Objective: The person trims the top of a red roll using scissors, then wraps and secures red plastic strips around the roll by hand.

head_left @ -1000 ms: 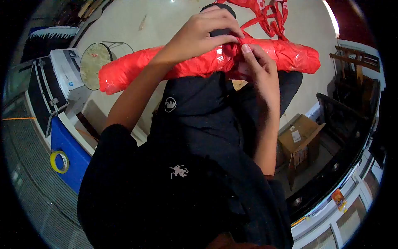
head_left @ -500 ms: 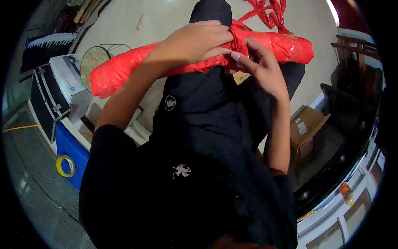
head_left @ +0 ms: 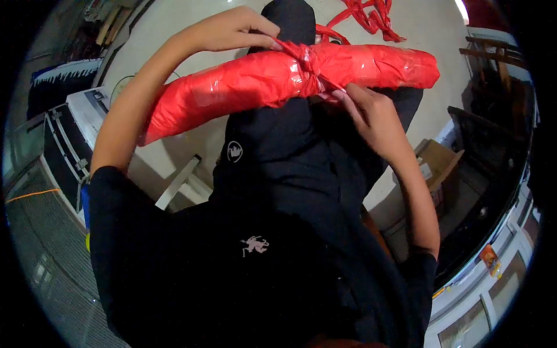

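Note:
Across my knees lies a long roll wrapped in red plastic [head_left: 232, 87], with clear tape shining on parts of it. A red plastic strip [head_left: 310, 64] is wound around its middle and crossed in a knot. My left hand [head_left: 238, 30] pinches one end of the strip on the far side of the roll. On the near side, my right hand [head_left: 368, 113] pinches the other end between thumb and fingers. The strip looks taut between both hands. More loose red strip [head_left: 371, 17] trails on the floor beyond my knee.
An open cardboard box [head_left: 444, 168] stands at the right beside a long black case [head_left: 481, 191]. At the left are a white box [head_left: 87, 113] and a black metal-edged case [head_left: 64, 153]. A pale stool-like frame [head_left: 180, 182] shows below the roll.
My hands were close together at the middle of the roll. Now they have drawn apart, the left up and leftward, the right down and rightward, pulling the strip ends across the knot.

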A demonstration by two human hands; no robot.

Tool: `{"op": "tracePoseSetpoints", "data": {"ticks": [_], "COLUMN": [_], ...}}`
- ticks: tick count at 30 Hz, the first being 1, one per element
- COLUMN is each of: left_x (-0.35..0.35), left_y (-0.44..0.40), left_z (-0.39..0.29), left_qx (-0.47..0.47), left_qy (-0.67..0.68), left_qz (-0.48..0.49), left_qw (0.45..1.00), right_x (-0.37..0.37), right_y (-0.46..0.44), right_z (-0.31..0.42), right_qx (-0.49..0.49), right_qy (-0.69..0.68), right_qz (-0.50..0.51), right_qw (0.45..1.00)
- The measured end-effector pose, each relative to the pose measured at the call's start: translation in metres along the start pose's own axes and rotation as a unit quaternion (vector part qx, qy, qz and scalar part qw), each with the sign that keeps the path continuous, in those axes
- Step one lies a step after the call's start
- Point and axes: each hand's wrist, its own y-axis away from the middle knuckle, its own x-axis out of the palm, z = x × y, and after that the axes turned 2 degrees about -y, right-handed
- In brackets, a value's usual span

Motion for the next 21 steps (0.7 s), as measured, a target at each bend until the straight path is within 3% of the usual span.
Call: {"op": "tracePoseSetpoints", "data": {"ticks": [4, 5, 7, 9, 10, 11, 13, 14, 15, 18, 19, 21], "left_x": [0.014, 0.018, 0.030, 0.039, 0.043, 0.047, 0.054, 0.057, 0.057, 0.052, 0.047, 0.028], "left_y": [-0.010, -0.012, -0.018, -0.027, -0.032, -0.039, -0.058, -0.064, -0.065, -0.075, -0.073, -0.066], "left_z": [0.001, -0.006, -0.014, -0.024, -0.029, -0.035, -0.059, -0.077, -0.072, -0.054, -0.052, -0.044], "left_qx": [0.003, -0.017, -0.049, -0.069, 0.004, 0.004, -0.033, -0.029, -0.031, -0.009, -0.008, -0.034], "left_qy": [0.096, 0.156, 0.152, 0.221, 0.117, 0.114, 0.306, 0.434, 0.425, 0.640, 0.639, 0.682], "left_qz": [-0.128, -0.170, -0.185, -0.242, -0.268, -0.266, -0.376, -0.383, -0.377, -0.408, -0.403, -0.403], "left_qw": [0.987, 0.973, 0.970, 0.942, 0.956, 0.957, 0.874, 0.815, 0.822, 0.651, 0.655, 0.609], "right_x": [0.010, 0.014, 0.025, 0.037, 0.042, 0.044, 0.046, 0.050, 0.054, 0.063, 0.065, 0.072], "right_y": [-0.014, -0.014, -0.016, -0.021, -0.022, -0.023, -0.023, -0.023, -0.025, -0.033, -0.033, -0.041], "right_z": [0.001, 0.007, 0.019, 0.027, 0.028, 0.031, 0.035, 0.037, 0.037, 0.040, 0.043, 0.049], "right_qx": [-0.109, -0.069, -0.032, 0.101, 0.082, 0.081, 0.109, 0.106, 0.101, 0.078, 0.057, 0.063], "right_qy": [0.039, 0.007, -0.031, -0.189, -0.172, -0.174, -0.145, -0.152, -0.173, -0.212, -0.226, -0.231], "right_qz": [-0.067, -0.072, -0.076, -0.035, -0.068, -0.071, -0.087, -0.090, -0.117, -0.171, -0.180, -0.177], "right_qw": [0.991, 0.995, 0.996, 0.976, 0.979, 0.979, 0.980, 0.978, 0.973, 0.959, 0.956, 0.955]}}
